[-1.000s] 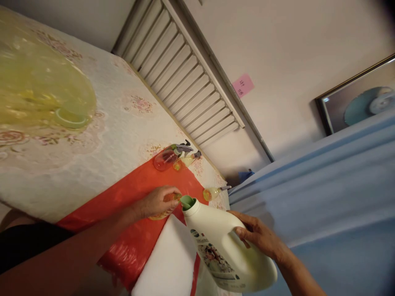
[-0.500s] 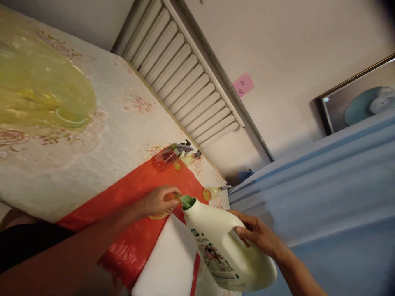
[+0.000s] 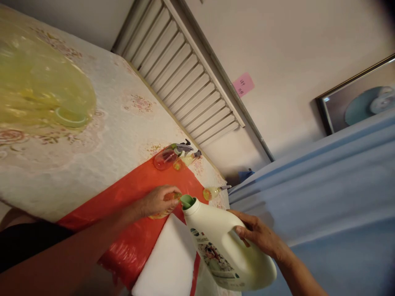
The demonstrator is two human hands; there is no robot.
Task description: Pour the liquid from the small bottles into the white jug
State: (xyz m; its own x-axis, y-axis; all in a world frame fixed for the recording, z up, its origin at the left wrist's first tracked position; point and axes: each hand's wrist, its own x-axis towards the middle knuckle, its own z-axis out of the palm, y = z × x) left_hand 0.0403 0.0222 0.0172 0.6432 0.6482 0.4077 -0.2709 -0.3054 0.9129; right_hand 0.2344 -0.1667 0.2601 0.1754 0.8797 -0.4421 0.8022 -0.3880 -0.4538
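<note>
My right hand (image 3: 254, 230) grips the handle of a large pale detergent jug (image 3: 228, 246), which is tilted. Its green pouring spout (image 3: 187, 201) meets the neck of a small clear bottle (image 3: 160, 214). My left hand (image 3: 160, 200) is wrapped around that bottle's neck, with the fingers covering much of its upper part. Yellowish liquid shows in the bottle's lower part. Whether liquid is flowing from the spout cannot be made out. Beneath both hands lies a red plastic sheet (image 3: 129, 193).
Two pump bottles, one pinkish (image 3: 165, 159) and one yellowish (image 3: 182, 163), stand behind the hands; another yellowish bottle (image 3: 211, 193) is to the right. A white block (image 3: 168, 259) lies in front. A yellow-green plastic bag (image 3: 46, 82) sits at left. A blue curtain (image 3: 324, 189) hangs at right.
Almost nothing differs. Both hands hold the jug and the small bottle in the same places.
</note>
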